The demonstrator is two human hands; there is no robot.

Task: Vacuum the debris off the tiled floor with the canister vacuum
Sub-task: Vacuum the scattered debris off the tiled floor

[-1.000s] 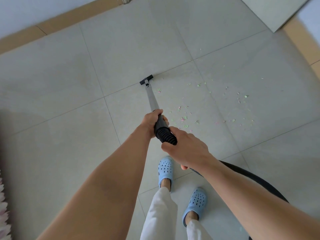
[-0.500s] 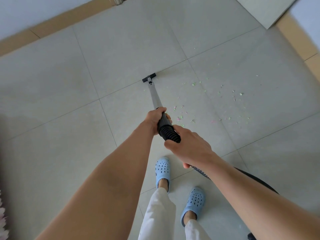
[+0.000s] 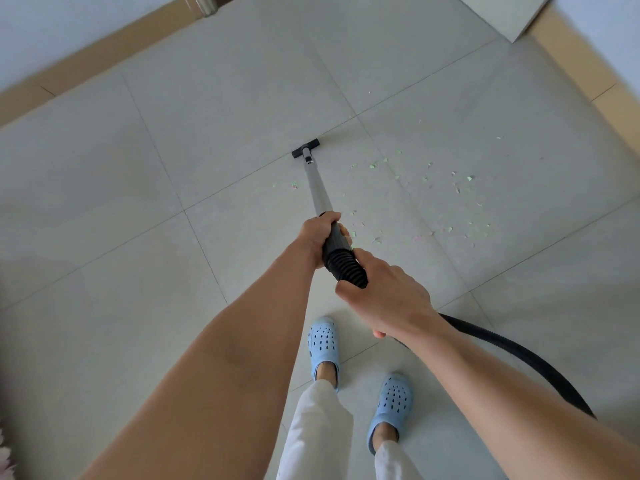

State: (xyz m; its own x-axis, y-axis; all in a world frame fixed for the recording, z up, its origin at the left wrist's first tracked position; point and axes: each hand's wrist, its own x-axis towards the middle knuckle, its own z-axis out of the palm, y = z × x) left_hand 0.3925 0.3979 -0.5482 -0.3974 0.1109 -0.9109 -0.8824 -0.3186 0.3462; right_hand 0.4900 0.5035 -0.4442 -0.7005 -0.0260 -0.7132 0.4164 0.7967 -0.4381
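Note:
A grey vacuum wand (image 3: 318,188) runs forward from my hands to a small black floor nozzle (image 3: 305,148) resting on the pale tiled floor (image 3: 194,109) at a grout line. My left hand (image 3: 317,233) grips the black collar at the wand's near end. My right hand (image 3: 388,296) grips the ribbed black hose (image 3: 346,268) just behind it. The hose (image 3: 512,351) curves away to the lower right; the canister is out of view. Small green and pink paper scraps (image 3: 460,188) lie scattered right of the wand, and a few scraps (image 3: 294,185) lie left of it.
My feet in light blue clogs (image 3: 323,344) stand on the tiles below my hands. A tan skirting (image 3: 86,60) and white wall run along the far left, another skirting (image 3: 581,71) along the right. A metal leg (image 3: 204,5) stands at the top edge.
The view has shifted, so the nozzle and debris sit further right in frame. A few scraps now show left of the wand. Both hands keep their grips.

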